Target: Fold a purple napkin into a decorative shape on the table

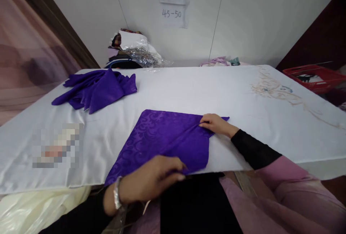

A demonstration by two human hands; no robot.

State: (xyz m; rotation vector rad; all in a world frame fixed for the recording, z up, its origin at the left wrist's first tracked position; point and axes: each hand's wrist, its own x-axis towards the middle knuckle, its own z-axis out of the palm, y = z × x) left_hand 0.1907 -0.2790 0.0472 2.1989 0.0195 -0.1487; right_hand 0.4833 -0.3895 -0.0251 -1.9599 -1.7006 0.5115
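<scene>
A purple patterned cloth (162, 133) lies partly folded near the front edge of the white-covered table (183, 86). At its right side, my right hand (214, 123) pinches a fold, and a pointed corner sticks out beyond the fingers. My left hand (154, 178), with a silver bracelet on the wrist, is closed at the cloth's front edge, thumb and fingers near each other; it looks pinched on the purple edge. More purple cloths (102, 91) lie in a loose heap at the back left.
Stacked fabrics under clear plastic (135, 50) stand at the back. A blurred-out flat item (58, 147) lies at the left. Pink and green cloths (218, 61) are at the far edge. A red basket (316, 77) stands right, and a yellowish bag (35, 205) hangs below the front left edge.
</scene>
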